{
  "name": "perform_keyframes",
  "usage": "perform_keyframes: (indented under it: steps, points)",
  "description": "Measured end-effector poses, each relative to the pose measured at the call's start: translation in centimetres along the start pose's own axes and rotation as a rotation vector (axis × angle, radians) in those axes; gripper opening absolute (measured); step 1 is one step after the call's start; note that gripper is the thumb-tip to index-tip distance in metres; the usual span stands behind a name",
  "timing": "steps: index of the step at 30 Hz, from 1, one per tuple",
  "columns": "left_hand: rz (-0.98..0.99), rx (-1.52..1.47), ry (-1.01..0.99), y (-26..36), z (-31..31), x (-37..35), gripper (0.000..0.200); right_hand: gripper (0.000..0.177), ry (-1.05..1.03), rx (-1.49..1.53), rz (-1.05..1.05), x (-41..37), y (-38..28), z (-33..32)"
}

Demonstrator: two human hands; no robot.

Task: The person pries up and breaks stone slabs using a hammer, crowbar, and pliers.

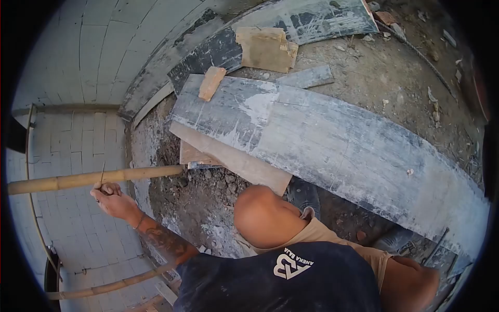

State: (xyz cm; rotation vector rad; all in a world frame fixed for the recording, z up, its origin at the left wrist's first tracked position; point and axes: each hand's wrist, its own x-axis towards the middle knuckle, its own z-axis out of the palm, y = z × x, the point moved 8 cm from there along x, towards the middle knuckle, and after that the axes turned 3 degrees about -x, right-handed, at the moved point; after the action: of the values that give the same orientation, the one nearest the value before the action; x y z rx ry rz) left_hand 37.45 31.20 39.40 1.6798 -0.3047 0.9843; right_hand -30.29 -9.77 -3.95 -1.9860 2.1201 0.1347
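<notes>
At the left, my left hand [112, 199] is closed, with the fingers pinched around a thin rod [103, 171] that points up past the pole. It is just below a horizontal bamboo pole [67, 182]; whether it touches the pole I cannot tell. My tattooed forearm reaches out from my dark shirt. Beyond the hand stands a grey block wall [99, 223]. My right hand is out of view.
A long, plaster-stained board [332, 135] lies across the ground beyond my knees. A brick piece [212, 83] rests on its end. Farther off are a broken tan slab [265, 52], dark boards [317, 21] and a rope [426, 62]. Another bamboo pole [114, 283] is lower left.
</notes>
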Motion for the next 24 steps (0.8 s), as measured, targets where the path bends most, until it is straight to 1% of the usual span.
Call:
perform_keyframes:
  steps: [1,3,5,6,7,8,9,10,11,12,13,14,15,16,17,18,19,20,22,23,24]
  points:
    - [0.014,0.011,0.013,2.8,0.5,-0.1,0.032,0.027,-0.01,-0.004,0.05,-1.7,1.5,1.2]
    - [0.097,-0.329,-0.142,7.8,4.4,-0.9,0.034,0.026,-0.022,0.013,0.161,-4.7,3.6,3.0]
    - [0.184,-0.472,-0.205,12.4,8.0,-2.4,0.031,0.026,-0.031,0.072,0.262,-6.9,4.9,4.9]
    - [0.277,-0.53,-0.229,15.0,9.5,-2.9,0.028,0.025,-0.032,0.113,0.306,-7.7,4.9,5.5]
    - [0.32,-0.641,-0.188,17.5,11.0,-3.1,0.022,0.025,-0.035,0.147,0.351,-8.1,4.8,6.0]
    - [0.363,-0.864,-0.48,18.7,11.9,-0.1,0.017,0.025,-0.027,0.181,0.401,-8.7,4.8,6.1]
    - [0.533,-0.884,-0.579,17.5,12.0,6.3,0.021,0.024,-0.024,0.197,0.449,-9.0,4.4,6.1]
    - [0.709,-0.766,-0.487,21.5,17.6,1.0,0.039,0.024,-0.004,0.215,0.484,-8.5,4.1,5.6]
    - [0.889,-0.626,-0.378,27.0,20.6,-5.5,0.058,0.024,0.033,0.23,0.499,-7.6,4.3,5.0]
    - [0.76,-0.846,-0.723,29.7,24.9,-9.0,0.066,0.024,0.1,0.239,0.491,-6.8,4.8,4.0]
    - [0.736,-0.938,-0.765,31.3,27.1,-12.6,0.066,0.024,0.172,0.24,0.47,-5.7,5.9,2.9]
    - [0.322,-1.266,-0.874,32.2,29.9,-16.3,0.07,0.027,0.28,0.223,0.376,-6.2,6.2,2.5]
    - [-0.118,-1.527,-0.956,32.0,32.3,-19.3,0.073,0.027,0.286,0.232,0.417,-7.3,7.1,3.0]
    - [-0.134,-1.587,-1.381,32.4,34.7,-21.5,0.073,0.026,0.244,0.221,0.42,-7.9,7.6,3.8]
    - [-0.185,-1.486,-1.337,30.9,36.9,-22.7,0.054,0.027,0.201,0.206,0.416,-8.3,8.2,4.3]
    - [-0.225,-1.434,-1.407,30.5,38.1,-26.1,0.045,0.027,0.2,0.208,0.434,-8.6,9.0,4.4]
    - [-0.263,-1.379,-1.476,30.0,39.3,-29.6,0.039,0.028,0.231,0.17,0.328,-8.1,8.9,3.9]
    - [-0.288,-1.363,-1.66,30.5,39.2,-35.0,0.046,0.032,0.256,0.133,0.215,-7.5,8.8,3.4]
    - [-0.206,-1.056,-1.68,28.2,39.5,-42.0,0.043,0.045,0.263,0.069,0.357,-4.8,12.2,2.8]
    - [-0.104,-0.918,-1.737,28.2,38.4,-45.5,0.041,0.048,0.277,-0.028,0.359,-2.8,13.2,1.8]
    - [-0.08,-0.854,-1.759,27.8,37.5,-48.0,0.036,0.052,0.299,-0.123,0.358,-1.0,14.1,0.9]
